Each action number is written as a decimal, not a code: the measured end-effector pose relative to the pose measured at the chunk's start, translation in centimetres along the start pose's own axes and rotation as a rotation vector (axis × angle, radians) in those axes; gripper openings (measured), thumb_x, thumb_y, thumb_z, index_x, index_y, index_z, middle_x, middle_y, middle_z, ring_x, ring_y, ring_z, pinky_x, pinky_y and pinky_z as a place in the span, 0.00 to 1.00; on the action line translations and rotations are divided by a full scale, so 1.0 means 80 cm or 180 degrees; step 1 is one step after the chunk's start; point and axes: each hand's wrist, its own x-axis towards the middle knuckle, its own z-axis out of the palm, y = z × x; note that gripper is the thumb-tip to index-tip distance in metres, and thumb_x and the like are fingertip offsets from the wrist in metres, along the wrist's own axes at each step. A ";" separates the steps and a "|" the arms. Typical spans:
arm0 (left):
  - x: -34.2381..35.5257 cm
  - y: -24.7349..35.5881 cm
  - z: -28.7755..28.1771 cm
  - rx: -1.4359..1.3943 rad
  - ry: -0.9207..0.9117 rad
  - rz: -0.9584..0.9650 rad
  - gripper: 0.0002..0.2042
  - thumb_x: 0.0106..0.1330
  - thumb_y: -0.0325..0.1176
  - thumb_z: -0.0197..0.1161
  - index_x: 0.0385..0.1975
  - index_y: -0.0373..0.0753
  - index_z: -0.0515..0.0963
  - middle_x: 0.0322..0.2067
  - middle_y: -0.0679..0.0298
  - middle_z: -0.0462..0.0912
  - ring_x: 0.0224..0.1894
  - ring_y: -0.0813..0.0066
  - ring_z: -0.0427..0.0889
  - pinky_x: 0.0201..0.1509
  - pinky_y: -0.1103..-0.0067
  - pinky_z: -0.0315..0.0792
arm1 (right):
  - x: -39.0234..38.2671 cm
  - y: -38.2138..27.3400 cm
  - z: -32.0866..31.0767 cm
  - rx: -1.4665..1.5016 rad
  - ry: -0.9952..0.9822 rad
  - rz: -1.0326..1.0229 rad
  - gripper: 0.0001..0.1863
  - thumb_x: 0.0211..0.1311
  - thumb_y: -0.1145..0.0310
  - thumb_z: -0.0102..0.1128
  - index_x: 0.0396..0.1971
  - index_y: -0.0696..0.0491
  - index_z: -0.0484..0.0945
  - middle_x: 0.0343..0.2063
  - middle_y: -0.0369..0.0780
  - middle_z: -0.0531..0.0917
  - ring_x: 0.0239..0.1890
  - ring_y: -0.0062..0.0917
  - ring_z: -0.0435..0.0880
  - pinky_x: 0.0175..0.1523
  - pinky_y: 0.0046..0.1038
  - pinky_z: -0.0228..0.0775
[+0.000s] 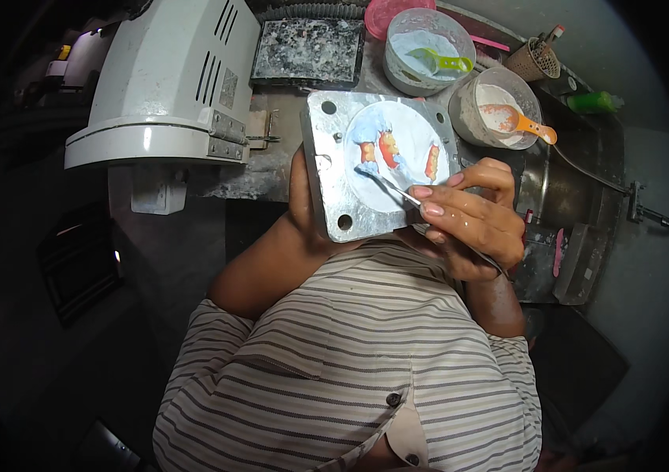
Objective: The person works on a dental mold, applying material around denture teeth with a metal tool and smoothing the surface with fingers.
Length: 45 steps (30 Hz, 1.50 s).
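My left hand (303, 195) grips a square silver metal denture flask (330, 193) by its left side, holding it tilted up in front of my chest; most of its fingers are hidden behind the metal. A round bed of white plaster (399, 195) fills the flask. Set in it are three pieces of partial denture with pink gum and yellowish teeth: one in the middle (388, 149), one at the left (366, 153), one at the right (432, 163). Pale blue paste (368, 127) surrounds the left two. My right hand (472, 224) pinches a slim metal spatula (397, 189), its tip at the blue paste.
Behind the flask stand a tub of pale blue powder (403, 77) with a green scoop (448, 61) and a tub of whitish powder (468, 118) with an orange scoop (535, 126). A white machine housing (165, 79) rises at left. A metal sink (594, 177) lies right.
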 end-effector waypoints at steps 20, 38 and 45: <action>-0.008 0.010 -0.008 0.0135 0.0416 -0.0096 0.40 0.70 0.64 0.38 0.71 0.38 0.62 0.65 0.49 0.70 0.64 0.49 0.73 0.67 0.55 0.70 | -0.006 -0.001 -0.003 -0.0409 -0.0178 -0.0194 0.14 0.59 0.57 0.68 0.42 0.45 0.90 0.43 0.30 0.91 0.38 0.21 0.75 0.46 0.26 0.60; -0.019 0.081 -0.018 0.1270 0.1166 0.0912 0.44 0.67 0.74 0.40 0.75 0.47 0.54 0.75 0.54 0.51 0.75 0.37 0.52 0.52 0.14 0.48 | -0.124 0.127 0.036 -0.0516 0.0038 0.2365 0.06 0.65 0.71 0.65 0.35 0.56 0.88 0.34 0.41 0.89 0.37 0.28 0.83 0.45 0.28 0.74; -0.031 0.102 -0.025 0.1274 0.1077 0.0957 0.45 0.66 0.74 0.40 0.75 0.46 0.52 0.75 0.48 0.47 0.75 0.31 0.46 0.52 0.14 0.47 | -0.139 0.158 0.083 -0.0431 -0.0251 0.2341 0.05 0.63 0.69 0.66 0.34 0.54 0.88 0.32 0.39 0.89 0.36 0.33 0.81 0.47 0.32 0.72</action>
